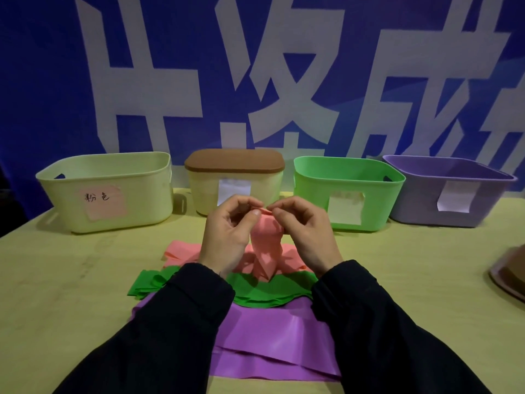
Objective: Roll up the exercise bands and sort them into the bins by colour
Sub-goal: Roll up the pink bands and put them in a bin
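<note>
A: What is standing behind the work area?

B: A blue banner with large white characters is hanging across the whole background.

A: What is carrying the items?

B: A pale yellow-green tabletop is extending from edge to edge.

A: Anything at the right edge?

B: A brown object on a pinkish base is lying on the tabletop, cut off by the frame. Its identity is not discernible.
</note>
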`<state>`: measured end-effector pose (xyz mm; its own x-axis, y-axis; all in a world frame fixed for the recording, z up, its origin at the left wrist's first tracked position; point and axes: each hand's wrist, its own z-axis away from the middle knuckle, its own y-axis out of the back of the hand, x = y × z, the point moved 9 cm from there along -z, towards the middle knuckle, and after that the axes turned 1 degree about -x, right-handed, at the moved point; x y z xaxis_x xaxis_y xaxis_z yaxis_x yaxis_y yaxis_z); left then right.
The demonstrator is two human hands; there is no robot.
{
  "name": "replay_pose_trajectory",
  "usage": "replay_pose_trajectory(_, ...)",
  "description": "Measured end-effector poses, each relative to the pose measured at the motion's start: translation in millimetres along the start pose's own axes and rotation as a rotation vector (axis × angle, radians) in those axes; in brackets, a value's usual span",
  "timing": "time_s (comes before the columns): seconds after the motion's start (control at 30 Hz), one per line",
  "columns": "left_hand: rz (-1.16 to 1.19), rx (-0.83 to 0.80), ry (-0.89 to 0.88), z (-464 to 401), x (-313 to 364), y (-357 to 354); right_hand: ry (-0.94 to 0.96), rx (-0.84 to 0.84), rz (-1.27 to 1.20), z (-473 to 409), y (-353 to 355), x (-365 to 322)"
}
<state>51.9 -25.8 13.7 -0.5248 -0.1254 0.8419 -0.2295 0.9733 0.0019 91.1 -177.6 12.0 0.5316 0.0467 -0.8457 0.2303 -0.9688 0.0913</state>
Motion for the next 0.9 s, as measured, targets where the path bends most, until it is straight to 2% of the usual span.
replay_pose_trajectory(0.27, -0.005, 0.008, 0.019, 1.6, 2.2, -1.3, -0.021, 0.004, -0.096, 0.6, -0.9, 0.6)
replay_pose_trajectory(0.5, -0.028, 0.014, 0.018, 1.2, 2.3, -0.2, 0.064, -0.019, 0.005, 0.1, -2.7, -6.9)
replay_pose_trajectory(0.77, -0.043, 0.008, 0.005, 2.0, 6.9, -0.6, 0.012, -0.051, -0.003, -1.1, -5.0, -3.9)
replay_pose_trajectory(0.9, -0.014, -0.009, 0.021, 2.8, 4.8, -0.9, 0.026, 0.003, -0.024, -0.5, 0.2, -8.9)
